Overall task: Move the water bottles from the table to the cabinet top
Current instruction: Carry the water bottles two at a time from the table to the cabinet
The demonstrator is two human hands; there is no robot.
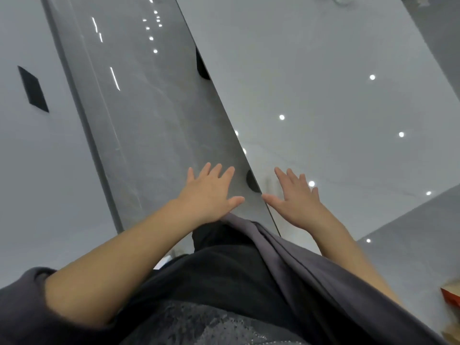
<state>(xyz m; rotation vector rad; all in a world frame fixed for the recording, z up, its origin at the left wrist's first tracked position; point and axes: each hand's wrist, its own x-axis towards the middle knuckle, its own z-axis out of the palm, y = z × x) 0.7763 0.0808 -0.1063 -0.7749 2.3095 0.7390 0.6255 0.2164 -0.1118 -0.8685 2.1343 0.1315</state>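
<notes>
Grey glossy tabletop (336,83), bare where you look; grey polished floor (139,108) to its left. Left hand (207,192): spread flat, holding nothing. Right hand (295,199): spread flat, holding nothing. Water bottles: none clearly in view; blurred clear glassware (344,0) at the far table edge, kind uncertain. Advice: raise your gaze, locate a bottle, then grip its body squarely.

Pale glossy table (323,83) bears clear glassware (344,0).
</notes>
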